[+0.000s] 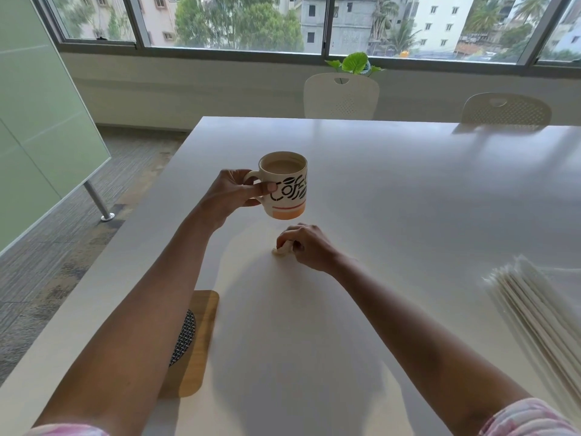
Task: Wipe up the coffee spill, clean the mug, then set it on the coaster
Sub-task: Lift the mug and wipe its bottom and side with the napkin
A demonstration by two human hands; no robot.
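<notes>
A cream mug (pixel 287 196) with black "Coffee" lettering and an orange base holds milky coffee. My left hand (pixel 234 191) grips its handle and keeps it lifted just above the white table (pixel 408 196). Just below the mug, my right hand (pixel 306 247) presses a small crumpled, stained tissue (pixel 280 250) onto the tabletop. The wooden coaster (pixel 201 328) with a black-and-white woven centre lies near the table's left edge, partly hidden under my left forearm.
A stack of white paper napkins (pixel 534 313) lies at the right edge of the table. Two white chairs (pixel 341 96) (pixel 506 110) stand at the far side. The table's left edge drops to carpeted floor beside a glass partition (pixel 37 127).
</notes>
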